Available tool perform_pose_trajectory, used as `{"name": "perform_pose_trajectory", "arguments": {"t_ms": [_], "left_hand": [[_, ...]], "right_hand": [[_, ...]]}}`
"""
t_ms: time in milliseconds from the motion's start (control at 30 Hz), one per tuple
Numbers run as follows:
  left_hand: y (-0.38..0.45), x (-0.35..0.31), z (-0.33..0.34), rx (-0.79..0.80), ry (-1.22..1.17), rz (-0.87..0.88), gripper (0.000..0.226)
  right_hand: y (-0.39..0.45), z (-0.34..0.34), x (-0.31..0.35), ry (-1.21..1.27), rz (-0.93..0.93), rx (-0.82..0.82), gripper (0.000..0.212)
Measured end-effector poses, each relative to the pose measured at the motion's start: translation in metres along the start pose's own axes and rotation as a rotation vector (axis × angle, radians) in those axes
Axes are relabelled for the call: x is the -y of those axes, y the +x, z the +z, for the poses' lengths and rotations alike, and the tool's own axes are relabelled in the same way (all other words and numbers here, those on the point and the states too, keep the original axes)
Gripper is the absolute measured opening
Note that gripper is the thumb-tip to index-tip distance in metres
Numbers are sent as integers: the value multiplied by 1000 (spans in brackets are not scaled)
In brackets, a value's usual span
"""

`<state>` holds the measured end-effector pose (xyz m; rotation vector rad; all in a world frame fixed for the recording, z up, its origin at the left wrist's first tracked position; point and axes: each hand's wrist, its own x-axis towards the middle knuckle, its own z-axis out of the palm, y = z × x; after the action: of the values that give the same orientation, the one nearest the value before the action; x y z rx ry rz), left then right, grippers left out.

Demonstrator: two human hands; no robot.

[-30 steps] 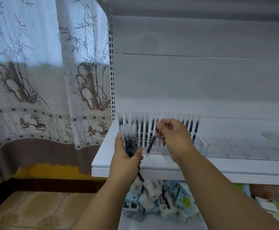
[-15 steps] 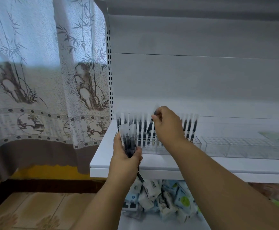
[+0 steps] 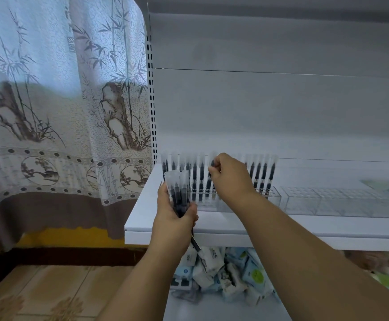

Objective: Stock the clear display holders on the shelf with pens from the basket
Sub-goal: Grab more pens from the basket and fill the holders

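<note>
Head view: at the white shelf (image 3: 142,218), I watch the right hand (image 3: 231,177) pinch the cap end of one pen (image 3: 209,179) and steer it toward a slot in the left clear holder (image 3: 272,197), already lined with upright pens (image 3: 264,174). At 8 o'clock from it, the left hand (image 3: 173,218) has its fingers wrapped around a spare bundle of pens (image 3: 177,191), caps up, one tip poking out below the fist. A second clear holder (image 3: 342,201) at 3 o'clock of the first stands unfilled. No basket shows.

My worry: the pinched pen leans slightly, and I judge its tip could miss the slot and knock neighbouring pens askew, since they stand close together. The loose fan in the left fist could also slip, dropping pens onto the packets (image 3: 223,272) on the lower shelf at 6 o'clock.
</note>
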<state>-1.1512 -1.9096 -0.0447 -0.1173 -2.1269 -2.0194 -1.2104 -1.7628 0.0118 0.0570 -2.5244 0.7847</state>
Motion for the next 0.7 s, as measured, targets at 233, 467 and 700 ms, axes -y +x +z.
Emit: {"name": "perform_pose_trajectory", "arguments": {"t_ms": [233,467,700], "left_hand": [[1,1,1,-2,-36,14,67],[1,1,6,18,-37,5,68],[4,-5,4,37,-44,9,71]], "right_hand": [[8,-4,8,-92,-27,54,17],[21,3,11,-232,125,225,37],[-9,-8,16,18,149,144,39]]}}
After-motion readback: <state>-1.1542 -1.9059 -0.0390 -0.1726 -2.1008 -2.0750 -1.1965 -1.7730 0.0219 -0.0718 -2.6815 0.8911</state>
